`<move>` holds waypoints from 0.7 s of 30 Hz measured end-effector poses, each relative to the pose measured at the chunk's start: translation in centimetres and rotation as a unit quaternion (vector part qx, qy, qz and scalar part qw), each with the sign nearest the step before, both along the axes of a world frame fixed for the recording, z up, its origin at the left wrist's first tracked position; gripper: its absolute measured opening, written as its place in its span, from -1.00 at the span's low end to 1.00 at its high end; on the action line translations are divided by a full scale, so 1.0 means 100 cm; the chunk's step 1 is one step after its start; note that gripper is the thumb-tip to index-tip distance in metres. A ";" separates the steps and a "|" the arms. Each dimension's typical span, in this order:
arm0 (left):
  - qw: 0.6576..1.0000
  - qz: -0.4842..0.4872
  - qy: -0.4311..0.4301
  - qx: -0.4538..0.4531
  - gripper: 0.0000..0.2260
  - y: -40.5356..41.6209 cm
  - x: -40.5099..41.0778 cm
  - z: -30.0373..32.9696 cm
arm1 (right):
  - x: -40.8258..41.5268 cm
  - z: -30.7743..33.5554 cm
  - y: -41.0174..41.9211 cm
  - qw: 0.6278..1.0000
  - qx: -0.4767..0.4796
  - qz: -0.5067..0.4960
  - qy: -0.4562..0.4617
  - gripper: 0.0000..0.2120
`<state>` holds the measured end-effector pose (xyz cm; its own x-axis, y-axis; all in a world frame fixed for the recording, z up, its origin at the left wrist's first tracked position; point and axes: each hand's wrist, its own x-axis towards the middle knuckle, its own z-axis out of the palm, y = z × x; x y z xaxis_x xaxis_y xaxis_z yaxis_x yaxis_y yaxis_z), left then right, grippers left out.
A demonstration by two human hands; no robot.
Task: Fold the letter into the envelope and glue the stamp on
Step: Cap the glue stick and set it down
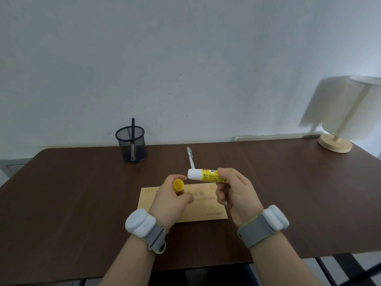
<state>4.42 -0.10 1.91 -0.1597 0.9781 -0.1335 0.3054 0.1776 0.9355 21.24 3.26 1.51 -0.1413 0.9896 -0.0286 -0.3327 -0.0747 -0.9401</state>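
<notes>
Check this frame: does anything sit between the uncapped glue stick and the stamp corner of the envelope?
Nothing visible does. The right hand holds the glue stick above the envelope; its yellow cap is off, held in the left hand. The top-right corner lies open just below the stick. No stamp is visible.

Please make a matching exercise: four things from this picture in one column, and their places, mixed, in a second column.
Things:
1. yellow cap
2. glue stick
3. envelope
4. black pen

Places:
A. flat on the table, under the hands
B. in the right hand
C. upright in the mesh holder
D. in the left hand

Pairs: 1-D, 2-B, 3-A, 4-C
</notes>
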 end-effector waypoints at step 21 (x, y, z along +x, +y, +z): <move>0.857 0.006 -0.512 -0.052 -0.74 -0.005 -0.017 0.003 | 0.003 -0.001 -0.002 1.000 -0.007 -0.001 0.005 -0.81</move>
